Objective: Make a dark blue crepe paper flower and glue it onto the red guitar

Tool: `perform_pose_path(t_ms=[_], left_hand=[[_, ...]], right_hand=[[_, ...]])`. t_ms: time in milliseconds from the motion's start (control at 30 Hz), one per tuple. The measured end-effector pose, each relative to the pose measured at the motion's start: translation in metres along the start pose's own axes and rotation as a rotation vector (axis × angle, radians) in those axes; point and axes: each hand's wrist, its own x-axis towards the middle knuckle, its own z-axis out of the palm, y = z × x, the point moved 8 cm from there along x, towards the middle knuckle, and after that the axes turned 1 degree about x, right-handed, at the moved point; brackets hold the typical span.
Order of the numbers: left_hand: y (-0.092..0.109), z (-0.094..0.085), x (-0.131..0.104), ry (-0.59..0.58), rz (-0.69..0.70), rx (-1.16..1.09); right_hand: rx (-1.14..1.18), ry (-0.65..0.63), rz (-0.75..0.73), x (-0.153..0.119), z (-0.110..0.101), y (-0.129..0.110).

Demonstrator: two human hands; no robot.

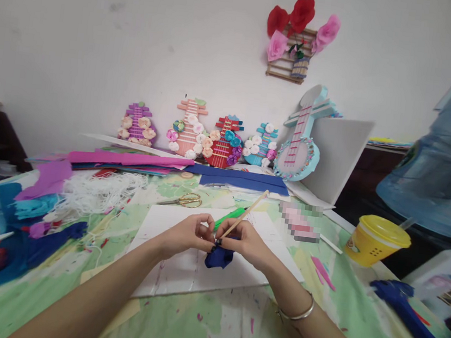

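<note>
Left hand [190, 233]: fingertips together on blue paper [219, 259];
Right hand [246, 241]: clamped on stick [251, 208];
Blue paper: above white board [179, 281];
Around board: green tool [231, 218] on it, partly behind hands; scissors [178, 201] beyond; string [101, 192] left; yellow cup [374, 245] right.

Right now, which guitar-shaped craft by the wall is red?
The red one, third from left, between the peach one and the blue one. It alone has a red body; the leftmost one is purple, the large rightmost one pale.
</note>
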Motion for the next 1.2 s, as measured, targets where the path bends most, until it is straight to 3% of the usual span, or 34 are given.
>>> perform_pose_path(t_ms=[733,1200], left_hand=[[0.0029,-0.0079,0.0017,0.091,0.046,0.038],[0.0054,-0.0011,-0.0007,0.042,0.021,0.021]], right_hand=[[-0.003,0.059,0.040,0.0037,-0.0056,0.0099],[0.024,0.055,0.037,0.0031,-0.0045,0.0079]])
